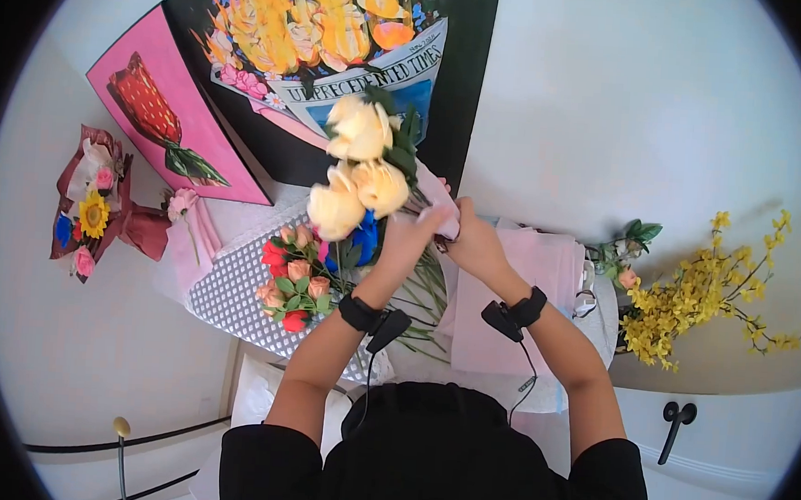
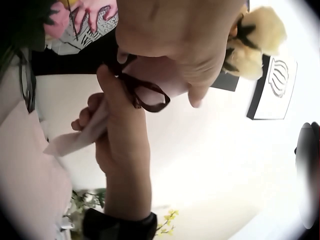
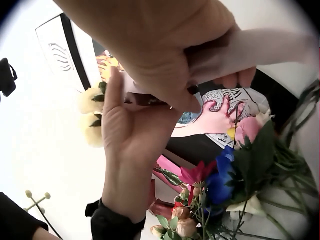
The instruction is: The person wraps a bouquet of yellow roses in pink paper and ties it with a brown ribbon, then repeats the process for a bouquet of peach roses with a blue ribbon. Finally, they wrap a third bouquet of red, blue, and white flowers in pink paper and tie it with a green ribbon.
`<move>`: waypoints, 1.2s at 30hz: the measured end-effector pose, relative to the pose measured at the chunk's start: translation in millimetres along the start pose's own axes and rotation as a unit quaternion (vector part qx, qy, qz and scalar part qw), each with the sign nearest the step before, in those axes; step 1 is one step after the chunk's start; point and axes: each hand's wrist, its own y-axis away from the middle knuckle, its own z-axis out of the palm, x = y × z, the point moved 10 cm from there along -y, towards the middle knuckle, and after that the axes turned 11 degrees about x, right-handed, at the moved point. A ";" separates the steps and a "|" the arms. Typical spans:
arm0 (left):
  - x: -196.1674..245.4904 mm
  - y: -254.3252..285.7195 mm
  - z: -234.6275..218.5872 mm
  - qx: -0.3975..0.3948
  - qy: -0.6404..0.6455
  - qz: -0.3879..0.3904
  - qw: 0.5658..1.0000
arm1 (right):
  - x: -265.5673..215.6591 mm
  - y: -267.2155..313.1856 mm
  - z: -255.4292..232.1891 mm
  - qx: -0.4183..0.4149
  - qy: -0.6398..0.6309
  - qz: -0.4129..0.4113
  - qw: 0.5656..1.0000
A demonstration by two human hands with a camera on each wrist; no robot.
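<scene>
Cream roses (image 1: 359, 170) in pink wrap (image 1: 437, 199), upper centre of frame; our right grip (image 1: 474, 243) curls round the wrap; our left grip (image 1: 410, 240), beside brown ribbon (image 2: 159, 107): closure we cannot tell.

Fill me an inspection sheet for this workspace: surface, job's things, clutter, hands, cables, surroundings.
Surface: pink sheets and a patterned sheet cover part of it.
Job's things: cream roses in pink wrap, dark ribbon looped at it.
Clutter: red and peach flowers, a blue flower, stems.
Hands: right hand grips the wrap; left hand at it, fingers partly hidden.
Cables: black cables run from both wrist devices.
Surroundings: paintings, yellow blossoms, black handle.
</scene>
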 end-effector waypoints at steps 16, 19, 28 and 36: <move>47.0 -15.4 -41.1 0.203 -0.072 0.112 0.970 | -18.5 76.2 35.3 -0.529 -0.388 0.128 0.744; 48.3 -13.4 -34.1 0.189 -0.011 0.089 0.978 | -21.7 73.3 39.7 -0.515 -0.434 0.136 0.726; 54.9 -17.5 -29.3 0.127 -0.010 0.079 0.989 | -32.1 28.2 20.3 -0.341 -0.331 0.023 0.880; 38.1 -19.9 -19.5 0.088 0.100 0.027 0.991 | -36.9 49.9 33.0 -0.451 -0.561 0.165 0.674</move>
